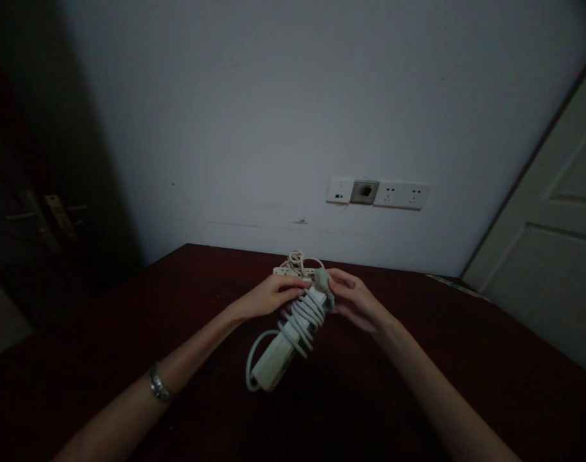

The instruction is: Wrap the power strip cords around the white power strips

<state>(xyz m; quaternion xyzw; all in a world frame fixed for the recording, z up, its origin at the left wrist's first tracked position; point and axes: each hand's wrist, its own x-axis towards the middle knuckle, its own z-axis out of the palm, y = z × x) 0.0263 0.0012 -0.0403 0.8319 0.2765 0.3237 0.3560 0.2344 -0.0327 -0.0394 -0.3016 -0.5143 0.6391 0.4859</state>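
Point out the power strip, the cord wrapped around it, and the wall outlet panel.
power strip [275, 366]: head view, on the bare lower end of its body.
cord [306, 314]: head view, on the coils wound round the strip.
wall outlet panel [401, 194]: head view, on the white socket plate.

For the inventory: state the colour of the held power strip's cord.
Off-white, like the power strip; cord shows best in the head view.
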